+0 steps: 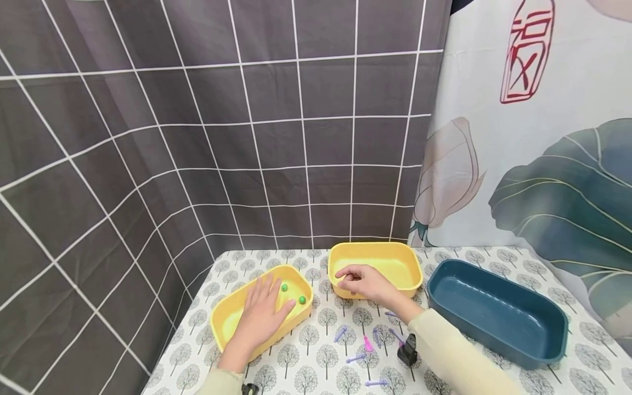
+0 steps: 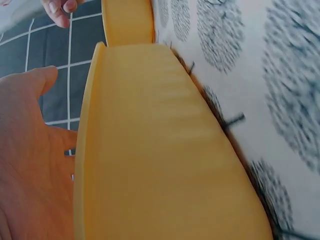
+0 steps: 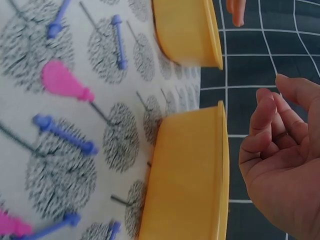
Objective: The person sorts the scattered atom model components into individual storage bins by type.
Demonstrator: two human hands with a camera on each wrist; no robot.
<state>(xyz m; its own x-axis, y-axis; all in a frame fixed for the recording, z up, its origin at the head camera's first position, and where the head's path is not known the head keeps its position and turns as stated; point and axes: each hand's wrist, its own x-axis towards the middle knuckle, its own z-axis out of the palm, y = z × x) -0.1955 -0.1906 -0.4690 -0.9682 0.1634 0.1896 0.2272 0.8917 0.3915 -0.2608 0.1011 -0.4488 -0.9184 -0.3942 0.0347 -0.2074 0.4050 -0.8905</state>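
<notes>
My left hand (image 1: 261, 314) reaches over the left yellow bin (image 1: 219, 318), its fingers straight and spread. In the left wrist view, that hand (image 2: 32, 160) is beside the bin's rim, thumb apart. Two green balls (image 1: 302, 300) lie inside the bin, near its far right end. Above the near left rim of the other yellow bin (image 1: 405, 269) hovers my right hand (image 1: 367, 282), fingers loosely curled. The right wrist view shows its palm side (image 3: 285, 160) with nothing visible between thumb and fingers.
Several purple rods (image 1: 376, 383) with knobbed ends and a pink teardrop-shaped piece (image 1: 368, 344) lie on the tree-print tablecloth (image 1: 306, 359) in front. A dark blue bin (image 1: 494, 310) stands at the right. Behind the table hangs a grey gridded curtain (image 1: 276, 142).
</notes>
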